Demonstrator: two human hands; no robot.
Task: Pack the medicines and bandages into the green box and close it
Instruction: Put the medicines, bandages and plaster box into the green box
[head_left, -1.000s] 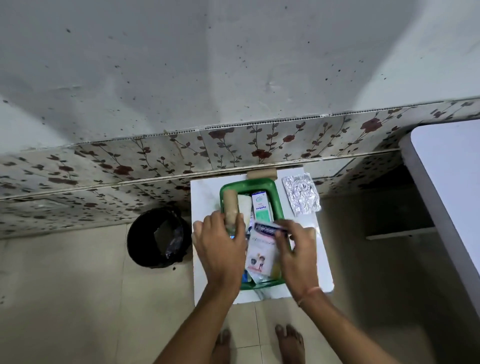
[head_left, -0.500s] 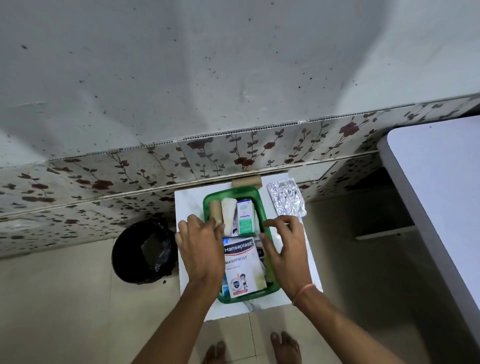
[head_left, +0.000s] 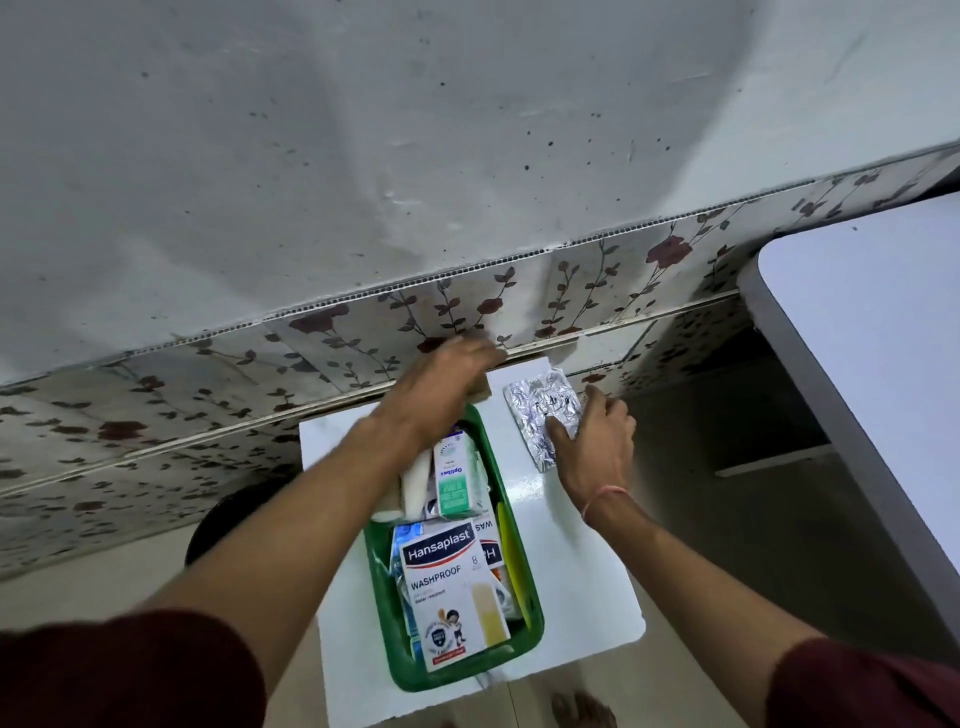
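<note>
Head view only: your green box (head_left: 522, 566) sits open in the middle of the white worktop (head_left: 576, 571), already holding a plaster packet (head_left: 449, 592) near your side, a small green-and-white carton (head_left: 453, 480) and a white roll (head_left: 415, 486) toward the far side. Your left hand (head_left: 444, 384) reaches past the far end of the box to a tan roll (head_left: 484, 392) by the wall; its fingers curl over the roll, but you cannot tell whether they have closed on it. Your right hand (head_left: 592, 441) lies to the right of the box, fingers spread flat on a foil pill strip (head_left: 545, 413), probably to slide it to where it can be lifted. Both loose items lie outside the box, so packing seems unfinished, and no lid is in sight.
</note>
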